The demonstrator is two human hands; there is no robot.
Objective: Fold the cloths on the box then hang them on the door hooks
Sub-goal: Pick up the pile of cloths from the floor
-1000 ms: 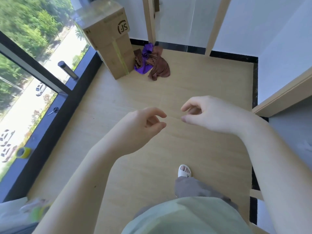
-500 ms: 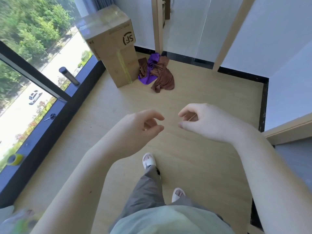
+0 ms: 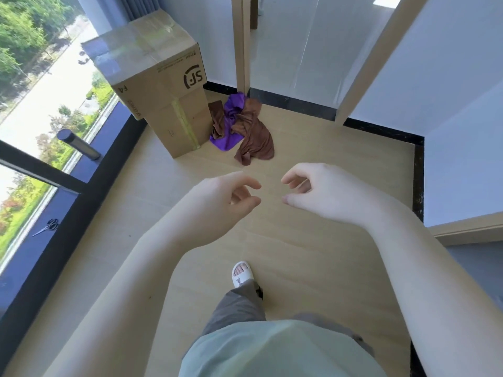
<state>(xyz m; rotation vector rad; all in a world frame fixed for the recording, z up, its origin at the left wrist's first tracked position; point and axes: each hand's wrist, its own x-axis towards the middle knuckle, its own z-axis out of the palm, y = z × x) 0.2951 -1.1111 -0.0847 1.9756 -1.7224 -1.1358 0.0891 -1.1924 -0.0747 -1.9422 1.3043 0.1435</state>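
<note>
Right now both hands are out in front of the person at about waist height, holding nothing. The left hand (image 3: 228,197) has its fingers loosely curled with the thumb near the fingertips, and the right hand (image 3: 313,189) mirrors it; each grip is relaxed and empty, with floor showing between them.

The cloths (image 3: 242,129), a purple one tangled with brown ones, lie in a heap on the floor, touching the side of the cardboard box (image 3: 160,85) near the door frame (image 3: 243,42). They are well ahead of the hands. The box top carries nothing that I can see, so the folding has not begun.

What could go wrong, as I judge it: the pieces are twisted into each other, so a grab at one colour may drag the others along and spill them again. The box is tall and narrow-topped with glossy tape across it, so a cloth spread there could slide off an edge while being folded. It stands close to the window ledge, where scissors (image 3: 46,227) and a dark cylinder (image 3: 79,144) rest; a hard lean on the box might shove it that way. I cannot see any door hooks from here, so the hanging spot is unknown.
</note>
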